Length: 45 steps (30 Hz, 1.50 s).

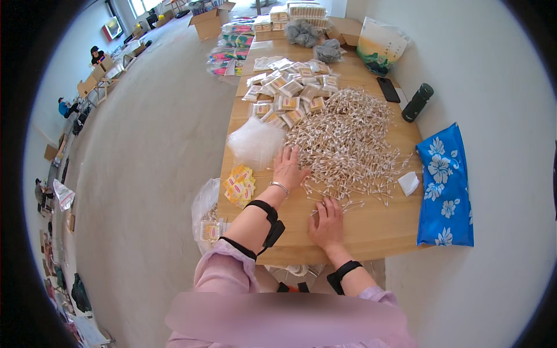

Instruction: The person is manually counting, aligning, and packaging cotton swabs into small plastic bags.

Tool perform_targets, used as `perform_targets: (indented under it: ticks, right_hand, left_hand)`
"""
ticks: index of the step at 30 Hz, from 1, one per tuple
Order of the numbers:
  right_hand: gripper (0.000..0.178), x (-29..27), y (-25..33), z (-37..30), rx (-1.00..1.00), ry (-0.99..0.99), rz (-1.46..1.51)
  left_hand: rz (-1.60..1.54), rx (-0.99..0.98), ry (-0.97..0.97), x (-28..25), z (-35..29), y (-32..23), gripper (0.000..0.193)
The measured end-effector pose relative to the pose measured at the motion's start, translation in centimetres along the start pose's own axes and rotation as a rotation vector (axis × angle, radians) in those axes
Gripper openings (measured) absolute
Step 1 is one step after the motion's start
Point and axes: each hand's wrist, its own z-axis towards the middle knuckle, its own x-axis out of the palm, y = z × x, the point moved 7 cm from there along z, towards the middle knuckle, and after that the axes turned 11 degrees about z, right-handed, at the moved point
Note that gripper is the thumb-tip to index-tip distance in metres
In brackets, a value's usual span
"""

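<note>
A large heap of cotton swabs point(348, 139) with pale wooden sticks spreads over the middle of the wooden table. My left hand point(288, 169) is at the heap's near left edge, palm down, fingers stretched out. Its fingertips lie between the swabs and a stack of clear plastic bags point(255, 142). Closer to the table's front edge, my right hand point(327, 225) rests open beside loose swabs, its fingers slightly bent forward. Some swabs lie at its fingertips and thumb; its palm is hidden. Yellow-and-white printed cards point(239, 185) lie left of my left forearm.
Filled swab packs point(287, 95) pile up behind the heap. A blue flowered pouch point(445, 185), a white tissue point(408, 183), a dark bottle point(418, 102) and a phone point(388, 90) line the right side. A plastic bag point(204, 206) hangs at the left edge.
</note>
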Motion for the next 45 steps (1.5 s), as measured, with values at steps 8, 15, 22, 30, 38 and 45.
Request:
perform_targets:
  ticks: [8,15,22,30,38,45]
  right_hand:
    - [0.045,-0.4,-0.4,0.4,0.042,0.036,-0.007]
    - [0.046,-0.3,-0.1,0.7,0.033,0.028,-0.026]
    - [0.046,-0.3,0.4,0.6,0.048,0.039,-0.009]
    - [0.047,-0.5,-0.2,0.5,-0.006,-0.048,0.032]
    - [0.053,-0.3,-0.6,0.5,-0.007,-0.022,0.053]
    - [0.047,0.7,-2.5,3.0,0.074,0.093,-0.117]
  left_hand:
    - [-0.163,0.209,0.076,2.6,-1.8,-4.4,0.064]
    - [0.004,-0.079,-0.129,-0.4,5.0,-0.4,0.053]
    - [0.219,-0.1,0.046,2.5,7.0,0.6,0.05]
    - [-0.009,0.122,0.105,1.7,-0.2,-2.4,0.035]
    - [-0.19,0.206,-0.009,0.0,-10.5,0.2,0.038]
    - [-0.345,0.128,-0.169,0.4,-15.0,1.4,0.027]
